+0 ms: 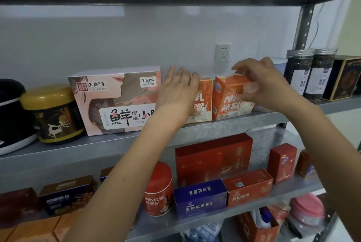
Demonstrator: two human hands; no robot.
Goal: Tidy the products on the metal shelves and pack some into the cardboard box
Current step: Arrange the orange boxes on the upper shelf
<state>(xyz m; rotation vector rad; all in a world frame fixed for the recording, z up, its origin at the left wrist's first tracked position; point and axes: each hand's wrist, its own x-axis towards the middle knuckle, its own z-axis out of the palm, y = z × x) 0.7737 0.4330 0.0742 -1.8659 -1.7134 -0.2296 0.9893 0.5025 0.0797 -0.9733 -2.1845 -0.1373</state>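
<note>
Metal shelf (224, 126) — left fingers (182, 77) flat against narrow box (204, 102), right fingers (254, 73) round orange box (227, 102)

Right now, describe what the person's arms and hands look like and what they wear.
The left forearm and right forearm are bare to the frame's edge; no sleeve shows. The left hand and right hand wear no gloves, and no ring, watch or bracelet is visible.

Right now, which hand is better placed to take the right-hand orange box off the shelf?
Right. The right hand grips that orange box at its top; the left hand lies flat against the neighbouring box.
</note>
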